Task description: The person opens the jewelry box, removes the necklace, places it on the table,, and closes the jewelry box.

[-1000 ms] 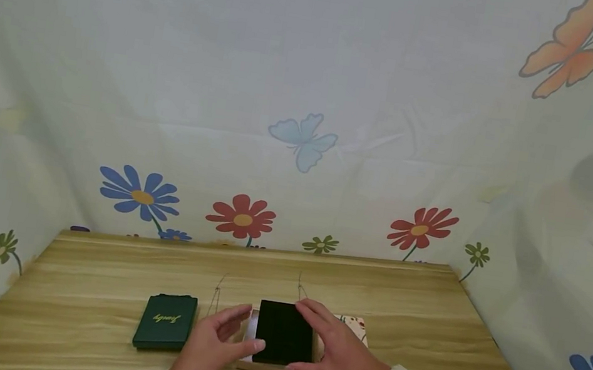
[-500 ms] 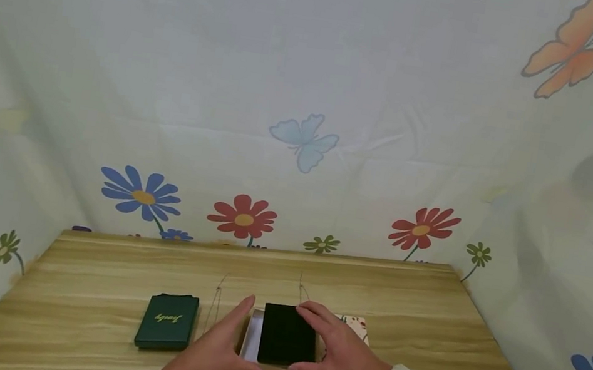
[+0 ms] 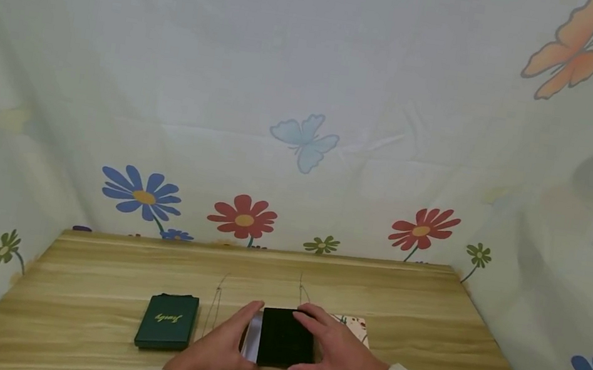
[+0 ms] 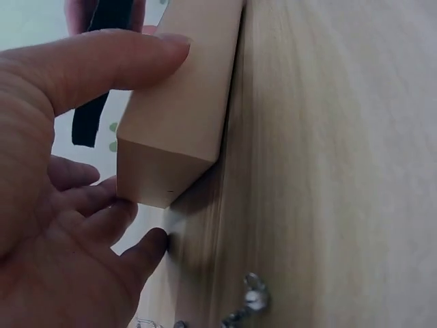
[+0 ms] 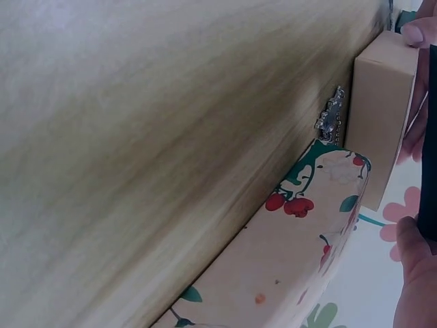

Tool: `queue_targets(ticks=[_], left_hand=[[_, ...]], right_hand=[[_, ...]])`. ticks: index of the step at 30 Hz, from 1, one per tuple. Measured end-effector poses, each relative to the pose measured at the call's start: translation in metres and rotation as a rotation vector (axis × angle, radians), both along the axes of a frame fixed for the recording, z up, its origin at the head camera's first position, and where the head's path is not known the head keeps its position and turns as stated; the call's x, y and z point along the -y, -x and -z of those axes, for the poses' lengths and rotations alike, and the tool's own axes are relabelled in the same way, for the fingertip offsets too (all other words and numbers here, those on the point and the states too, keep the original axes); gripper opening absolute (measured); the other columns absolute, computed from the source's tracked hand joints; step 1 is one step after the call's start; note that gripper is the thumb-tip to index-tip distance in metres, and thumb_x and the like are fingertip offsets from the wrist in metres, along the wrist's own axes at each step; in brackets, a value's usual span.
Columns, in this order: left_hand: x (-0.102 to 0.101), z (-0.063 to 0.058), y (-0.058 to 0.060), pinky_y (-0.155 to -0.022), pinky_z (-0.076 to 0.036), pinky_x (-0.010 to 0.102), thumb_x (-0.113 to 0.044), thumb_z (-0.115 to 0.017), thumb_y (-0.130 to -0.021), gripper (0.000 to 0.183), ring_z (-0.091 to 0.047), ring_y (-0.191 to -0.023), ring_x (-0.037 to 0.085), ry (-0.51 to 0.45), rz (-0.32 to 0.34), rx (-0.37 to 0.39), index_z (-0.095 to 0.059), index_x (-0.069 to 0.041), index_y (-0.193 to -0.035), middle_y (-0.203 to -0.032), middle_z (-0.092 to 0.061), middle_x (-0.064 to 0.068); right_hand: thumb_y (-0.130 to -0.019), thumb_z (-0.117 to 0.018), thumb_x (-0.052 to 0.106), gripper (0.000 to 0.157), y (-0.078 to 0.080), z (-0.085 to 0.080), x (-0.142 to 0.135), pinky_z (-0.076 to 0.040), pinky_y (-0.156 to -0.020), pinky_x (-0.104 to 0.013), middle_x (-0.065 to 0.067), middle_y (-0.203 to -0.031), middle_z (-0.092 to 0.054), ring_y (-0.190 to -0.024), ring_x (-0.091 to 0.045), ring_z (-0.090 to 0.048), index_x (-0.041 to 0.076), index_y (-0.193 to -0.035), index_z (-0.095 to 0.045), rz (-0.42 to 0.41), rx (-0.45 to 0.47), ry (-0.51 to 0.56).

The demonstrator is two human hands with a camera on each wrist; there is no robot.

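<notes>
My left hand grips the left end of a small beige cardboard box, thumb along its near wall and fingers around the far corner. A strip of the box's pale inside shows at the left. Between thumb and fingers, my right hand holds a square black pad by its near and far edges. The pad lies over the box's opening, covering most of it. In the left wrist view, the pad's edge stands above the box rim. Right of the box, partly behind my right hand, is a cream lid with cherry print.
A dark green case with gold lettering lies to the left. One thin chain necklace stretches beside my left hand; another chain runs behind the box. A silver pendant lies close to the box. Printed cloth walls the table's back and sides.
My left hand has left the pad's left edge and closed around the box's end. The pad in my right hand has shifted slightly right, then a little toward me.
</notes>
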State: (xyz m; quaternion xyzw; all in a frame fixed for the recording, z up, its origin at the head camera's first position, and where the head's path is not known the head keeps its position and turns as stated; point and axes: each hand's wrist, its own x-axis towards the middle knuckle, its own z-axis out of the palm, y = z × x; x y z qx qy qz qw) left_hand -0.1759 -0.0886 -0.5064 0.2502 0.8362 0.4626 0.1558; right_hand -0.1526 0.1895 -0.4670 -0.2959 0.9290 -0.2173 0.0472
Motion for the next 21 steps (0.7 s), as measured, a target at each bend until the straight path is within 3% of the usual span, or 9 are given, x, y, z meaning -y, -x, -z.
queue_targets(ticks=[4, 11, 21], left_hand=[[0.000, 0.000, -0.002, -0.112, -0.044, 0.060, -0.031, -0.095, -0.073, 0.119, -0.044, -0.141, 0.034, 0.015, -0.026, -0.021, -0.022, -0.007, -0.165, -0.167, -0.031, 0.016], [0.000, 0.005, -0.005, -0.115, -0.040, 0.068, -0.038, -0.095, -0.075, 0.122, -0.038, -0.149, 0.046, 0.024, -0.054, 0.011, -0.020, -0.005, -0.165, -0.168, -0.024, 0.021], [0.000, 0.009, -0.005, -0.111, -0.045, 0.065, -0.043, -0.094, -0.076, 0.121, -0.044, -0.144, 0.044, 0.037, -0.062, -0.004, -0.022, -0.002, -0.164, -0.165, -0.029, 0.021]], right_hand=[[-0.089, -0.071, 0.068, 0.088, 0.002, 0.001, 0.001, -0.052, -0.109, -0.055, -0.007, -0.163, -0.042, -0.141, -0.029, -0.054, 0.020, -0.158, -0.046, -0.003, -0.008, 0.001], [-0.090, -0.071, 0.067, 0.084, 0.008, 0.004, 0.003, -0.052, -0.108, -0.056, -0.008, -0.164, -0.040, -0.142, -0.031, -0.053, 0.024, -0.157, -0.047, -0.006, -0.009, -0.002], [-0.090, -0.074, 0.063, 0.077, 0.015, 0.009, 0.011, -0.055, -0.106, -0.049, -0.007, -0.162, -0.043, -0.138, -0.027, -0.057, 0.024, -0.153, -0.054, -0.045, -0.044, -0.005]])
